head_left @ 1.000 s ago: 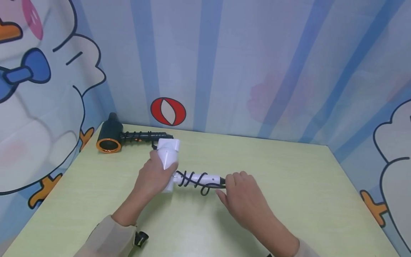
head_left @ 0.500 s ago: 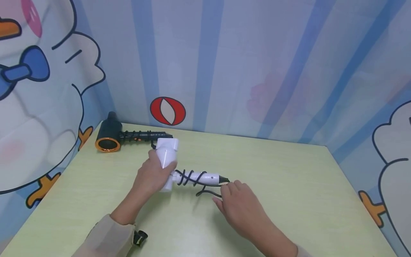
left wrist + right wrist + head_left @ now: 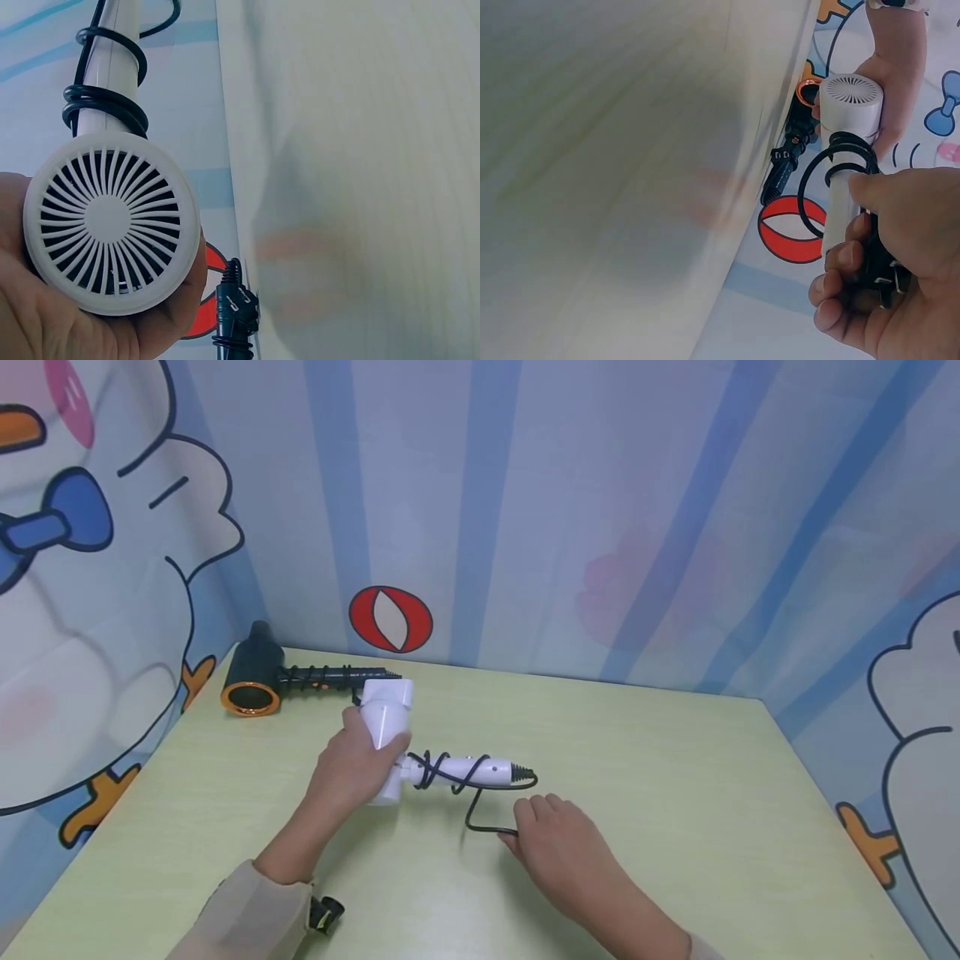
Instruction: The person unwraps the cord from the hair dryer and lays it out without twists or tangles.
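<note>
Working the thin black cord [image 3: 491, 829] goes best with the glossy white plastic hair dryer [image 3: 386, 722] steady: the left hand [image 3: 351, 766] curls its fingers and thumb round the barrel, holding it over the pale wood-grain bench [image 3: 637, 760]. The right hand [image 3: 562, 852] is closed around the black two-pronged plug [image 3: 877, 262]. Since loops cross on the slim white handle [image 3: 495, 767], I'd pass the plug round one turn at a time, under light tension, sparing the ribbed black cord sleeve [image 3: 521, 773] any sharp tug.

Left hand [image 3: 351, 767] in a wide grip, right hand [image 3: 561, 852] in a curl, forearms [image 3: 637, 910] on inward diagonals.
</note>
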`<state>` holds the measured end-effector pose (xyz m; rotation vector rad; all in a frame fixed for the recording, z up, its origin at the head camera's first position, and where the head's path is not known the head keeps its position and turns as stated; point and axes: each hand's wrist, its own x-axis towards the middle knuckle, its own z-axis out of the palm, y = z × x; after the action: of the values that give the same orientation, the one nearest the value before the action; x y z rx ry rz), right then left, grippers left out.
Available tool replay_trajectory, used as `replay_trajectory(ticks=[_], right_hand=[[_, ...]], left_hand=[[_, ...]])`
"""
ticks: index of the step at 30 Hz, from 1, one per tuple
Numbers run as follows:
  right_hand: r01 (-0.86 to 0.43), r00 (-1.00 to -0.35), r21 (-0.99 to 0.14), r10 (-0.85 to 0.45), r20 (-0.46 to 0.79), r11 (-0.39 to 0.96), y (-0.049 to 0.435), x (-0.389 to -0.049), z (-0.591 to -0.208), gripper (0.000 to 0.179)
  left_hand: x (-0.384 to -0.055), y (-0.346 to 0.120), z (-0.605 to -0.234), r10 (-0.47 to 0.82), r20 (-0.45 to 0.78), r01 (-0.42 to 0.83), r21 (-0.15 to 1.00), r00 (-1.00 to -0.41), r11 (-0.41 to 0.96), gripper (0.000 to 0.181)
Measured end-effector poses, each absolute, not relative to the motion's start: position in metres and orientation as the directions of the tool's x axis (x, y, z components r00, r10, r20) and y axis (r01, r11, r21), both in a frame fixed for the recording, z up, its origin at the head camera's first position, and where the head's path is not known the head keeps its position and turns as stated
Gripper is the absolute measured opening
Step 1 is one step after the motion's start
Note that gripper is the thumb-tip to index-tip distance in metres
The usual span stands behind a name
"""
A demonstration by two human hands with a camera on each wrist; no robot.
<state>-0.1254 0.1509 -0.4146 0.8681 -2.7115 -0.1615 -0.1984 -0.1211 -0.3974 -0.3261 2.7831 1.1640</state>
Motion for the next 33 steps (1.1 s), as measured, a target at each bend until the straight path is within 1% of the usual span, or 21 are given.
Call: replay_trajectory(ticks=[4, 14, 16, 19, 21, 26, 29, 33], right_hand=[[-0.548, -0.788, 0.172, -0.574, 0.223, 0.819, 0.152, -0.130, -0.418, 0.034], [-0.504, -0.854, 0.053, -0.507, 0.116, 0.862, 0.157, -0.143, -0.423, 0.022], [-0.489, -0.864, 0.041, -0.491, 0.116, 0.871, 0.159, -0.146, -0.423, 0.021], [-0.469, -0.871, 0.056, -0.472, 0.136, 0.881, 0.162, -0.151, -0.424, 0.021], [-0.459, -0.871, 0.085, -0.467, 0.153, 0.884, 0.164, -0.153, -0.425, 0.024], [-0.436, -0.870, 0.168, -0.461, 0.171, 0.884, 0.166, -0.159, -0.424, 0.038], [-0.429, -0.867, 0.185, -0.460, 0.189, 0.884, 0.167, -0.162, -0.423, 0.040], [-0.435, -0.849, 0.159, -0.463, 0.255, 0.886, 0.172, -0.167, -0.424, 0.040]], left_hand=[[-0.199, -0.121, -0.397, -0.156, -0.182, -0.239, 0.691, -0.971, 0.682, 0.085], [-0.197, -0.122, -0.395, -0.139, -0.198, -0.239, 0.708, -0.970, 0.665, 0.087], [-0.197, -0.122, -0.395, -0.131, -0.200, -0.236, 0.711, -0.971, 0.663, 0.087], [-0.197, -0.122, -0.394, -0.123, -0.199, -0.231, 0.716, -0.972, 0.659, 0.087], [-0.196, -0.122, -0.394, -0.121, -0.199, -0.229, 0.717, -0.973, 0.658, 0.087], [-0.196, -0.122, -0.395, -0.113, -0.192, -0.219, 0.723, -0.975, 0.655, 0.087], [-0.196, -0.122, -0.395, -0.107, -0.190, -0.213, 0.726, -0.976, 0.654, 0.087], [-0.196, -0.121, -0.395, -0.102, -0.191, -0.211, 0.726, -0.976, 0.655, 0.086]])
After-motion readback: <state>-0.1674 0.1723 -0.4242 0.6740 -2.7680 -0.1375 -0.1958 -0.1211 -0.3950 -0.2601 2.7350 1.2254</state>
